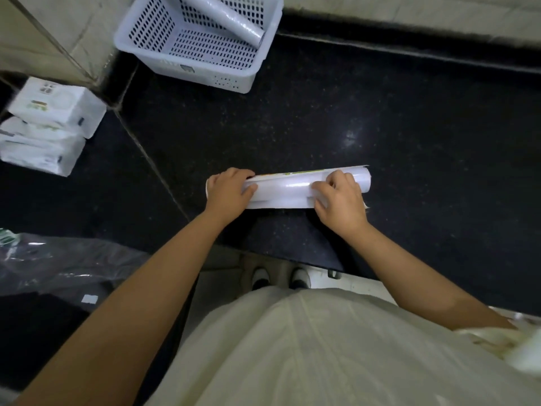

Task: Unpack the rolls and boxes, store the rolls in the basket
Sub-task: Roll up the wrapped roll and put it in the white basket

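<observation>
Fingers (322,190) gripping roll (284,190), possibly boxed, counter (409,118)

Counter (380,112): I see black, finely speckled
Basket (202,74): white, perforated
My roll (284,190): glossy white, green-printed wrapper edge

White roll (288,190) lengthwise on dark counter; another aslant in perforated basket (146,27).
</observation>
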### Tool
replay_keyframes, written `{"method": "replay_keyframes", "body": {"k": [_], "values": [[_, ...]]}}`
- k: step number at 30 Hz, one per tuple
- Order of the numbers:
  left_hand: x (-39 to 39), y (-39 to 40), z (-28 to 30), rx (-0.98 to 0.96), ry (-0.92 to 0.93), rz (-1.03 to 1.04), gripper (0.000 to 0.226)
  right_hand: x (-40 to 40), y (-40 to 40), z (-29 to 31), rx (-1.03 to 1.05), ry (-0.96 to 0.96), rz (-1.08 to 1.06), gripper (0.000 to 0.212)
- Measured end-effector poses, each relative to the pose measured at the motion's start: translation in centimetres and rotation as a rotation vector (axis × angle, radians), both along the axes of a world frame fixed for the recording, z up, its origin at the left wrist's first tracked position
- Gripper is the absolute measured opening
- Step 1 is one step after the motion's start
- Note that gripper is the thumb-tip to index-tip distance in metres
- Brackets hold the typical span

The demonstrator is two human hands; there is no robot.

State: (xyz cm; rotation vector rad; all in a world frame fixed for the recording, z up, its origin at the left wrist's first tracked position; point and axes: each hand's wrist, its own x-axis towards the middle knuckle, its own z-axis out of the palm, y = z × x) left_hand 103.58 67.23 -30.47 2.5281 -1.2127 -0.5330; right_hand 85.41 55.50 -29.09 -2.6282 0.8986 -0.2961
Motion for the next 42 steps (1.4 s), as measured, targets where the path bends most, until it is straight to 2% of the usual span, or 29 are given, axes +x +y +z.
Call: {"method": "replay_keyframes", "body": {"k": [5, 7, 10, 12, 15, 18, 22, 26, 30, 36, 40, 42], "values": [[0.9, -0.4, 1.3, -0.053, 0.041, 0.021, 0.022, -0.1, -0.2, 0.1, -0.019, 0.017, 0.065, 0.019], [1.3, -0.6, 1.9, -0.059, -0.003, -0.022, 0.023, 0.3, -1.0, 0.3, 0.023, 0.063, 0.054, 0.027], [1.8, -0.7, 2.6, -0.087, -0.112, 0.061, 0.029, 0.9, -2.3, 0.3, 0.004, 0.251, 0.135, 0.042], [2.0, -0.5, 3.0, -0.104, -0.076, 0.146, 0.031, 1.3, -3.0, 0.5, -0.062, 0.381, 0.208, 0.049], [1.7, 0.5, 2.8, -0.062, -0.038, 0.084, 0.028, 1.8, -3.6, 0.4, -0.132, 0.500, 0.260, 0.054], [1.7, 1.7, 2.0, 0.014, -0.065, 0.051, 0.028, 2.1, -3.8, 0.2, -0.063, 0.537, 0.300, 0.060], [2.0, 2.8, 1.2, 0.058, 0.021, 0.044, 0.034, 1.6, -4.2, 0.1, 0.093, 0.509, 0.307, 0.066], [2.7, 3.0, 2.0, 0.077, 0.085, -0.063, 0.043, 1.0, -4.8, 0.9, 0.033, 0.409, 0.326, 0.064], [4.7, 1.8, 5.0, -0.171, -0.022, -0.060, 0.040, 2.6, -6.4, 4.2, -0.101, 0.250, 0.315, 0.059], [9.2, -2.0, 9.3, -0.449, -0.328, 0.006, 0.045, 9.0, -9.2, 10.3, -0.272, 0.142, 0.245, 0.058], [12.6, -4.3, 9.9, -0.575, -0.375, 0.031, 0.043, 13.3, -11.2, 11.3, -0.273, 0.094, 0.111, 0.055], [14.3, -5.4, 9.2, -0.570, -0.376, 0.019, 0.043, 15.2, -12.4, 11.1, -0.209, 0.078, 0.012, 0.054]]}}
